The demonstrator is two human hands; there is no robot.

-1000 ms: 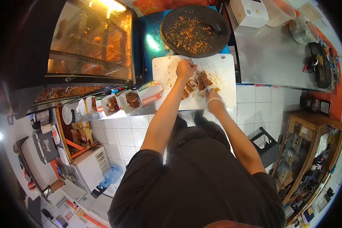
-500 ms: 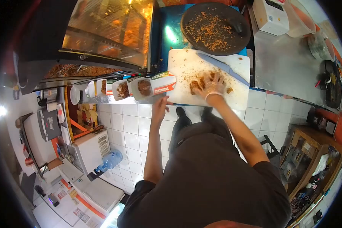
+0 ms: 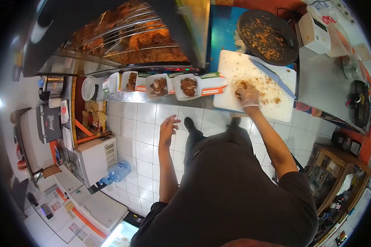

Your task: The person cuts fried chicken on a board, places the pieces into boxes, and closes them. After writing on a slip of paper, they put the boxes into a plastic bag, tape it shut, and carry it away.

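Observation:
My right hand (image 3: 249,96), in a clear plastic glove, is closed around chopped brown fried meat (image 3: 242,85) at the left part of the white cutting board (image 3: 283,115). Its fingertips are partly blurred. Crumbs lie scattered about it. A knife (image 3: 272,77) with a blue-grey handle rests slantwise across the board's right side. My bare left hand (image 3: 169,125) hangs in the air in front of the counter, fingers apart and holding nothing. Nearest to it stand an open paper box (image 3: 188,98) of chopped brown meat and a second filled box (image 3: 156,96).
Behind the board sits a round dark pan (image 3: 290,55) strewn with crumbs. A lit glass display cabinet (image 3: 193,33) holding fried food rises at the back left. A steel counter (image 3: 317,78) extends to the right. A blue water bottle (image 3: 118,171) lies lower left.
My right hand has gone from spread over the meat to closed around some of it, at the board's left. My left hand has drawn back from the counter edge. The view has shifted.

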